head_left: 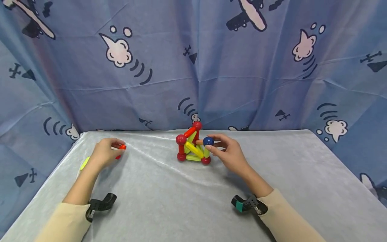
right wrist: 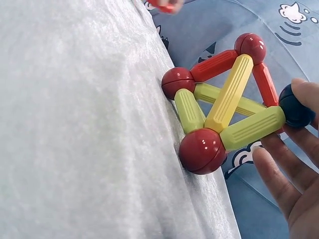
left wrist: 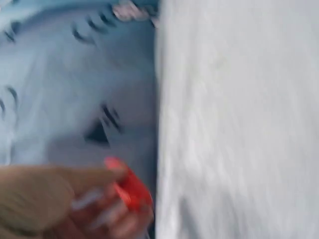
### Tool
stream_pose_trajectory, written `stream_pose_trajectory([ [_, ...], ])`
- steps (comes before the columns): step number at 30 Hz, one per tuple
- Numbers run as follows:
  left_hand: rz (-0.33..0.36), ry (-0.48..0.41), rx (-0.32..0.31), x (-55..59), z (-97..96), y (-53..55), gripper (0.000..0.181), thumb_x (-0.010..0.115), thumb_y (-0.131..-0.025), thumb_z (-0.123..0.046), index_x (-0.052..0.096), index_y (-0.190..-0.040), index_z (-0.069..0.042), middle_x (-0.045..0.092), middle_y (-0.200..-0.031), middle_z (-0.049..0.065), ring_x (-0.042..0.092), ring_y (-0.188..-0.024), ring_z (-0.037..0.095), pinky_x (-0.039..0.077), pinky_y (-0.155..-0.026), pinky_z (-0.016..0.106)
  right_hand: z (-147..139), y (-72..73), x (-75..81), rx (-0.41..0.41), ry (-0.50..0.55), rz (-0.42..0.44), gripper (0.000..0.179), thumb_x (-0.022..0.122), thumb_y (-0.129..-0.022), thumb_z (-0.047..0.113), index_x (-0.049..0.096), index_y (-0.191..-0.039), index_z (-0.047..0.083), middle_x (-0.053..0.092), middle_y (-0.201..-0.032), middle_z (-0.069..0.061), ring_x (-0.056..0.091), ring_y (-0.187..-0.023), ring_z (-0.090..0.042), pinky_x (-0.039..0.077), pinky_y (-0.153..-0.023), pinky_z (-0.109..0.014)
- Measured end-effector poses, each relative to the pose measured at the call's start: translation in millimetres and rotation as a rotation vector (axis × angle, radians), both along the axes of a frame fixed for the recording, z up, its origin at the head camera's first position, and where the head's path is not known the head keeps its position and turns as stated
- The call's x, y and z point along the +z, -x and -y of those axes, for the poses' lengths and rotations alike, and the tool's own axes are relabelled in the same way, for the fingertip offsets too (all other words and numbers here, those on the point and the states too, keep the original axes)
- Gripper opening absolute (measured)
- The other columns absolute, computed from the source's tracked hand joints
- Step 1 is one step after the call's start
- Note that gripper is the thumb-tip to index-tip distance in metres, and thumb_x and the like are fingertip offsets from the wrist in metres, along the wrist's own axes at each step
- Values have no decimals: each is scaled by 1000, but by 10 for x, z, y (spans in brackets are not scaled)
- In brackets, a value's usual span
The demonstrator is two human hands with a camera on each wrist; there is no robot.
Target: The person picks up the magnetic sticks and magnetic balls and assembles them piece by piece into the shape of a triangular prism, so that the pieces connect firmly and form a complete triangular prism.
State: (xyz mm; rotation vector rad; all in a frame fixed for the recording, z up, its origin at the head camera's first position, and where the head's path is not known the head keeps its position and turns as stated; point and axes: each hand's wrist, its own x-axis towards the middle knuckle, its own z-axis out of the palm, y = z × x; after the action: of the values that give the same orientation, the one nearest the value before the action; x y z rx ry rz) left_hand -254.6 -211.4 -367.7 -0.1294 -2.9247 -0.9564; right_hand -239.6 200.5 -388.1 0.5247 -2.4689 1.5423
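Note:
Toward the back middle of the table stands a frame of magnetic rods and balls, with red balls (right wrist: 202, 151) at its corners. Red, yellow and yellow-green rods join them, among them a yellow rod (head_left: 194, 150) set at a slant. At its right side my right hand (head_left: 228, 151) pinches a blue ball (head_left: 208, 141) between thumb and fingers; the ball meets the end of a yellow-green rod (right wrist: 253, 128). Well to the left, my left hand (head_left: 104, 153) holds a red rod (left wrist: 132, 189) at its fingertips, blurred in the left wrist view.
A yellow-green rod (head_left: 85, 163) lies near the table's left edge, beside the left forearm. Pale grey cloth (head_left: 169, 205) covers the table. Blue patterned curtains (head_left: 169, 60) hang behind and at both sides. Each wrist carries a black camera mount (head_left: 101, 205).

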Motion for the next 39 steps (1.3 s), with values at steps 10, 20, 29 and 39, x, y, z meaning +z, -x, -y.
stream_pose_trajectory([
  [10,-153,-326,-243,261,-891,-32,29,72,-94,-13,69,-123,-13,74,-115,9,73,-103,24,61,-88,40,8,-10,0,-3,6,-3,41,72,-95,20,62,-133,9,67,-126,-14,69,-103,-30,60,-73,-22],
  [20,-202,-411,-422,399,-1541,1,29,74,-91,-10,71,-120,-12,74,-116,6,74,-100,20,62,-86,31,0,4,-20,5,2,1,40,71,-96,23,62,-134,11,67,-127,-14,69,-101,-30,60,-73,-23],
  [29,-290,-291,-500,365,-1693,32,29,73,-91,-4,72,-120,-9,73,-117,8,72,-107,23,60,-94,38,11,1,-33,17,-3,-2,39,70,-96,23,62,-133,11,67,-127,-13,71,-98,-28,60,-74,-24],
  [39,-394,-41,-563,242,-1836,51,26,77,-88,-8,76,-114,-13,76,-110,4,70,-98,19,60,-90,34,-6,-17,-12,15,-1,-4,39,69,-97,22,62,-134,11,67,-127,-13,70,-102,-29,62,-74,-28],
])
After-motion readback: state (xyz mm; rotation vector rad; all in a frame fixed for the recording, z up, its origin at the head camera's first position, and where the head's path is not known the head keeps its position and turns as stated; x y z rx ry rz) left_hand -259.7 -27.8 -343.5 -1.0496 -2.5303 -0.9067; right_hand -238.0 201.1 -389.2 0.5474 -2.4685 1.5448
